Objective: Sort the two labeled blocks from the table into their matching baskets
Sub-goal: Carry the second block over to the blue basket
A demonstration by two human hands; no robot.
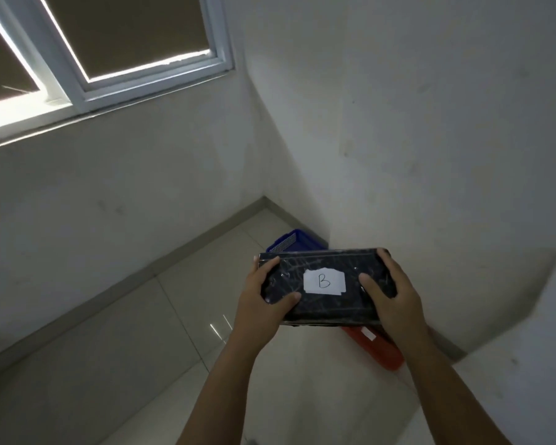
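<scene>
I hold a black wrapped block (325, 305) in the air with both hands; a white paper label with a hand-written "B" faces me. My left hand (262, 300) grips its left end and my right hand (390, 300) grips its right end. Beyond the block, a blue basket (294, 241) stands on the floor in the corner, mostly hidden by the block. Below the block, a red basket (381, 350) with a small white label lies on the floor, partly hidden by my right arm. The other block and the table are out of view.
White walls meet in a corner just behind the blue basket. A window (116, 49) sits high on the left wall. Pale floor tiles (161, 335) stretch to the left. A white ledge or wall edge (527, 364) juts out at the lower right.
</scene>
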